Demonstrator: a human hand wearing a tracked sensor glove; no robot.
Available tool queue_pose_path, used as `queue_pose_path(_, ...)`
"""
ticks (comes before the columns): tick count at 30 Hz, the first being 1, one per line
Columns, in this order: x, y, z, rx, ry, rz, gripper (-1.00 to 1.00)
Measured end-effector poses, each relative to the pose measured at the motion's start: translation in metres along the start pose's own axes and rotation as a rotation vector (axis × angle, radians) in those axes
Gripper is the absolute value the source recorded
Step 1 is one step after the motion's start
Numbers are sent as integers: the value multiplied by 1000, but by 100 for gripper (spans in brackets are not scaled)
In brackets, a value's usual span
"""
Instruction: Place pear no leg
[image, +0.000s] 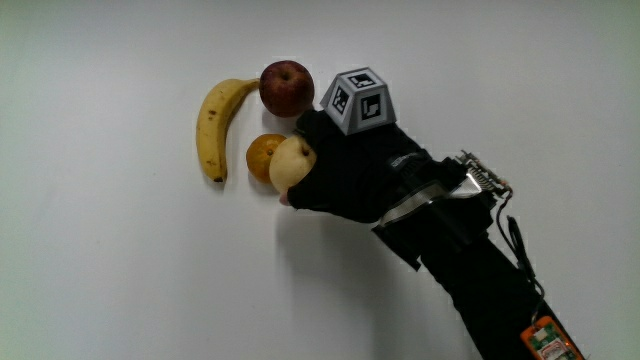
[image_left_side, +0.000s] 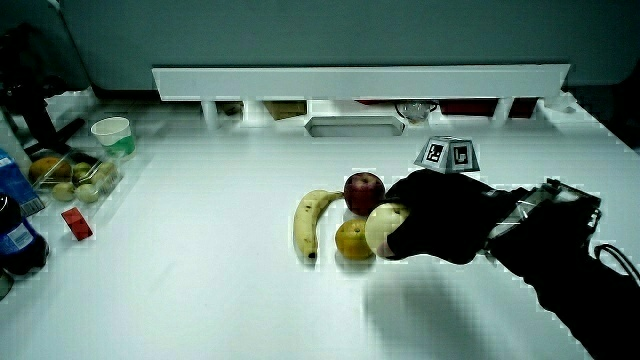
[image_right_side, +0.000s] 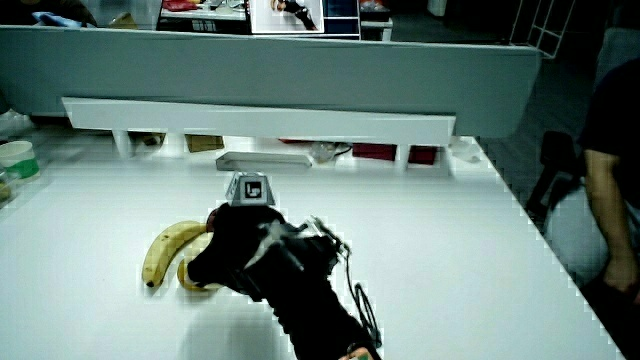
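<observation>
**A:** Where is the pear (image: 290, 163)?

**B:** In the hand (image: 345, 170). The gloved fingers are curled around it and clamp it from the side nearer the forearm (image: 480, 290), so only its pale rounded end shows past the glove. In a side view the pear (image_left_side: 383, 228) shows the same way, sticking out of the hand (image_left_side: 440, 215).

**A:** Is it down on the bench (image: 100, 260)?

**B:** I cannot tell whether it touches the surface. It sits low, just beside the orange (image: 262, 155), and from above the two look as if they touch.

**A:** What else lies around it?

**B:** An apple (image: 286, 87), dark red, a little farther from the person than the orange and the pear. A banana (image: 217, 125) curves beside the apple and the orange, with its near tip level with the orange.

**A:** And the patterned cube (image: 358, 100)?

**B:** On the back of the hand, close to the apple as seen from above. In a side view the hand (image_right_side: 235, 250) covers the pear completely, and only the banana (image_right_side: 165, 252) and the cube (image_right_side: 249, 188) are plain to see.

**A:** Anything well apart from the fruit?

**B:** In a side view a pale cup (image_left_side: 112, 135) and a small red block (image_left_side: 76, 223) stand towards the bench's edge, and the low partition (image_left_side: 360, 80) runs across farther away.
</observation>
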Motion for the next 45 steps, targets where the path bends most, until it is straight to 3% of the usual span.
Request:
queue_pose_path(3,-13,2,-7,-1,20,45,0)
queue_pose_path(4,-15,6,-13,5,-36,18,0)
queue_pose_path(5,-19,7,-16,-20,-7,44,0)
queue_pose_path(7,-23,14,-26,-37,-75,10,0)
queue_pose_path(14,-30,22,-43,-87,-73,14,0)
queue_pose_path(15,-32,22,-45,-53,-96,2,0)
queue_pose_path(16,-32,23,-48,-70,-73,8,0)
queue_pose_path(18,-34,26,-54,-97,-89,17,0)
queue_pose_path(20,-35,26,-57,-87,-95,12,0)
queue_pose_path(21,-35,29,-61,-116,-91,10,0)
queue_pose_path(25,-39,29,-61,-111,-116,5,0)
queue_pose_path(27,-40,30,-63,-141,-110,0,0)
queue_pose_path(28,-42,28,-62,-124,-137,-9,0)
queue_pose_path(30,-40,29,-63,-135,-127,-31,-10)
queue_pose_path(31,-42,29,-64,-164,-110,-6,-15)
queue_pose_path(32,-43,28,-64,-156,-150,-24,-20)
queue_pose_path(34,-43,27,-64,-170,-145,-16,-30)
queue_pose_path(40,-44,20,-60,-155,-181,-29,-60)
queue_pose_path(45,-41,7,-52,-146,-174,-35,-85)
